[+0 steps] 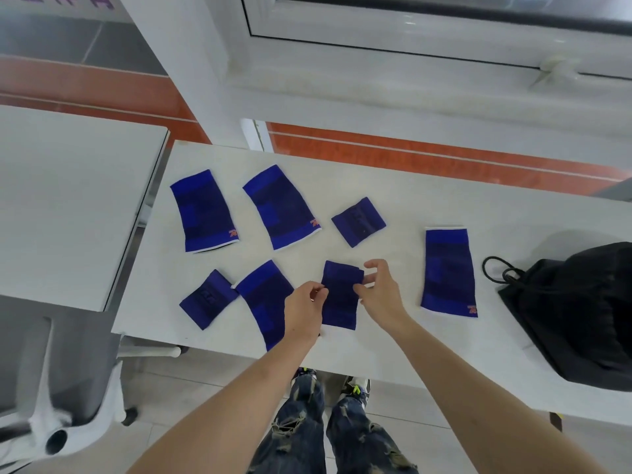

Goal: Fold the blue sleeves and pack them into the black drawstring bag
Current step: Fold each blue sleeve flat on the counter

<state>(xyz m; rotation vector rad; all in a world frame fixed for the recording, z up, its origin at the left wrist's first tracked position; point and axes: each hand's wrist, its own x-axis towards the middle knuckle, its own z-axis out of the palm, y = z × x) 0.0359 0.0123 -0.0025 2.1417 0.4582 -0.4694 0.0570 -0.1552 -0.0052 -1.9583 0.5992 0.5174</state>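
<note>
Several blue sleeves lie on the white table (376, 186). The one in front of me, a dark blue sleeve (340, 299), lies flat with its top edge turned over. My left hand (306, 311) pinches its left edge, and my right hand (378, 290) pinches its right edge near the top with thumb and fingers. Beside my left hand lies a long sleeve (265, 302), partly under my wrist. Two small folded pieces sit at the near left (208, 299) and the middle back (358, 221). The black drawstring bag (578, 313) rests at the table's right end, its cord looped to the left.
Two long sleeves lie at the back left (203, 212) and back middle (282, 206), another at the right (448, 273) near the bag. A second white table (68, 200) stands to the left, with a grey chair (68, 388) below it. A window sill runs behind.
</note>
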